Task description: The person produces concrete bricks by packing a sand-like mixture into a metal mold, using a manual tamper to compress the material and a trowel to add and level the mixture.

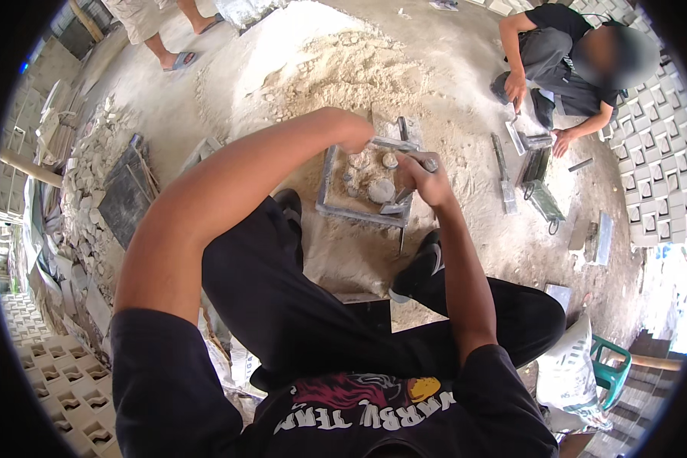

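Observation:
A square metal mould frame (359,216) lies on the dusty ground between my feet, with rounded, sand-coloured lumps (379,190) inside it. My right hand (427,182) is closed round the handle of a small trowel (395,206), its blade low at the frame's right side. Over the far edge of the frame reaches my left hand (353,133), bent down at the wrist. Its fingers are mostly hidden, so I cannot see what they hold. A thin rod (401,240) sticks out from the frame's near right corner.
A pale sand heap (359,65) spreads beyond the frame. At far right a co-worker (565,76) squats with a trowel (514,137) beside another mould (536,169). Patterned blocks (656,145) are stacked right. Rubble (84,183) and a dark slab (128,191) lie left; a sack (569,366) stands near right.

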Available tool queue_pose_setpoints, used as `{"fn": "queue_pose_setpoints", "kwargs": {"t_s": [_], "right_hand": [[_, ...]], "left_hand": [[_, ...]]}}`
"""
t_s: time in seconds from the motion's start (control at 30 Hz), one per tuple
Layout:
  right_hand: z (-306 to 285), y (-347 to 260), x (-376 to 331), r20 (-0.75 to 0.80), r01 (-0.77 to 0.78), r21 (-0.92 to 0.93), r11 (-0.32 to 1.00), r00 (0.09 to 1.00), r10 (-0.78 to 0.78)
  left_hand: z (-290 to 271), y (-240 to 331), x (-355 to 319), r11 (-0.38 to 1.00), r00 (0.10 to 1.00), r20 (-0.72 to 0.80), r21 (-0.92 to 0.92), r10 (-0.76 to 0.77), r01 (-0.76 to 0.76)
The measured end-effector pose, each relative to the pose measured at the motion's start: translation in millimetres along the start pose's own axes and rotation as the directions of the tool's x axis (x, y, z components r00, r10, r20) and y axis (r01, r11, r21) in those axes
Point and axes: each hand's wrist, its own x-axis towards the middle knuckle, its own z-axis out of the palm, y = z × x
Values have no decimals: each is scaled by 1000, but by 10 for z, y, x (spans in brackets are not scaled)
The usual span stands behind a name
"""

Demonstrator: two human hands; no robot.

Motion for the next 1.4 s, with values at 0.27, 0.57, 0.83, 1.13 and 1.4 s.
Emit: {"fn": "queue_pose_setpoints", "kwargs": {"t_s": [0.27,0.57,0.83,1.13,1.4], "right_hand": [[55,155,7,-83,74,-73,995,993,-80],[-161,-280,-62,-288,184,-35,982,939,-186],[-103,-349,4,-588,182,-171,968,770,-249],[84,206,79,-679,119,-348,930,652,-338],[100,356,152,-608,197,-410,891,669,-428]], "left_hand": [[-25,-39,85,999,998,-37,-5,42,-42],[9,-43,76,997,999,-33,-78,14,-16],[-57,-34,85,999,1000,9,-49,-11,12],[25,50,199,1000,999,44,2,8,-9],[34,94,244,1000,996,87,19,1,-3]]}}
